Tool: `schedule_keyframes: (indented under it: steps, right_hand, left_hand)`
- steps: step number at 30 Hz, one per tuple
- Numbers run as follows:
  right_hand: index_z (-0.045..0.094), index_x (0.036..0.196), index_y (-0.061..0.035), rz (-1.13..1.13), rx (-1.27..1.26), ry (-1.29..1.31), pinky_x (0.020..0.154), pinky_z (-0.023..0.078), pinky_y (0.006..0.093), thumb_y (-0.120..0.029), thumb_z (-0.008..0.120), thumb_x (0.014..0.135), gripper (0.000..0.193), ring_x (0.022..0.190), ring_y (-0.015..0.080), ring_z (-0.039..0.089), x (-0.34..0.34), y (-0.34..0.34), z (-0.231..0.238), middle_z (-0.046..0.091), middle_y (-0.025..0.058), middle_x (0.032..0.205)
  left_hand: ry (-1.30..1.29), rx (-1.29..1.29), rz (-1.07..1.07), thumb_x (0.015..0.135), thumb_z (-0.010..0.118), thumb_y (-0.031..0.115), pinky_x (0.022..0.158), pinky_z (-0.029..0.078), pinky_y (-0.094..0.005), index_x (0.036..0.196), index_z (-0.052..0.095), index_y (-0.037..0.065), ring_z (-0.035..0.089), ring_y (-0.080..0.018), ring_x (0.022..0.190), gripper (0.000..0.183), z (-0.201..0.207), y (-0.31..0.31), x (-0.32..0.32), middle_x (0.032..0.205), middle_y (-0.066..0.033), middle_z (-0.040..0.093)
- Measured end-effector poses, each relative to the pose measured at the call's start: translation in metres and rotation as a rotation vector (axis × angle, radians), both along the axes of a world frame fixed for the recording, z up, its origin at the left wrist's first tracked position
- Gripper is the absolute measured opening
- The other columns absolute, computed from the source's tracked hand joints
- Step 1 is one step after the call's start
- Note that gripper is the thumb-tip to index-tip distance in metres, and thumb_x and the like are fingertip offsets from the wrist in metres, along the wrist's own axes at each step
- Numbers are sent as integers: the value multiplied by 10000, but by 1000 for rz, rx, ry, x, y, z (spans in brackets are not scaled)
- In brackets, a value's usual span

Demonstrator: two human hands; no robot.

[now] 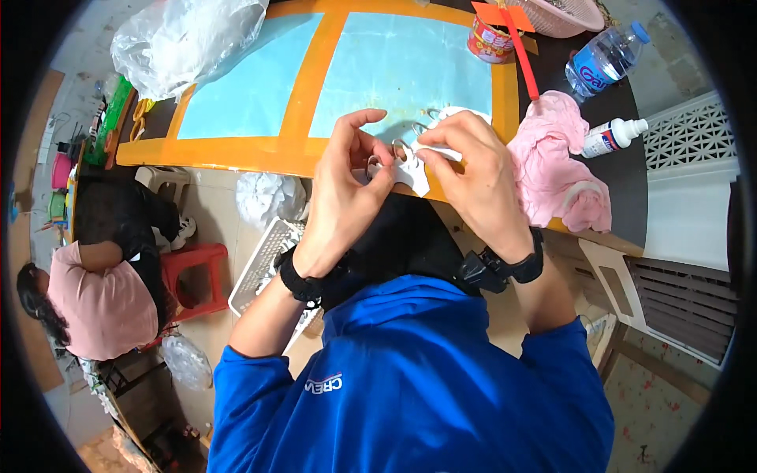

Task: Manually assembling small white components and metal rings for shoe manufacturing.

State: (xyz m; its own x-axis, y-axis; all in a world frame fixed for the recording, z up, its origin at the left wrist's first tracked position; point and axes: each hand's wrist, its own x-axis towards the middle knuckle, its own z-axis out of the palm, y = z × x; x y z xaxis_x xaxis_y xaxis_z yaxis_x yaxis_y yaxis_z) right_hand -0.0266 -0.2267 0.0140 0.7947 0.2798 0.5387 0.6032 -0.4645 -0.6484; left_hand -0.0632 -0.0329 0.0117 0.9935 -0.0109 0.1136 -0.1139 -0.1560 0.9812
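Over the near edge of the table, both my hands work close together on a small flat white piece (pixel 412 175) with a notched outline. A metal ring (pixel 400 147) stands up at its top edge. My left hand (pixel 345 189) is closed, thumb and fingertips pinching the piece's left side near a ring. My right hand (pixel 482 177) pinches the piece's right side between thumb and fingers. Just beyond my right fingers lie more white pieces (pixel 465 112) with metal rings, partly covered by that hand. My fingertips hide part of the held piece.
The table has blue panels (pixel 394 71) edged with orange tape. A clear plastic bag (pixel 185 47), red tin (pixel 490 39), water bottle (pixel 603 63), white bottle (pixel 611 138) and pink cloth (pixel 556 158) surround my hands. Below left are a white basket (pixel 256 264), red stool (pixel 206 276) and seated person (pixel 106 303).
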Motion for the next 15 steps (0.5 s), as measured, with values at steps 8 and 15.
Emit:
schedule_keyframes:
  steps: [8,15]
  right_hand:
    - [718,883,-26,16,-117,-51,776,520,434,-36,822,831,116,905,306,658,1,5,0,639,87,929]
    - [673,817,-43,-14,-168,-75,776,498,443,-42,803,830,130,894,305,639,3,9,1,620,76,894]
  left_hand:
    - [-27,96,18,900,679,-119,872,558,-269,1471,529,50,641,-111,935,614,4,-5,0,985,-12,602]
    - [-73,186,5,917,683,-110,881,558,-273,1464,539,56,643,-112,946,589,0,-2,0,1000,-22,618]
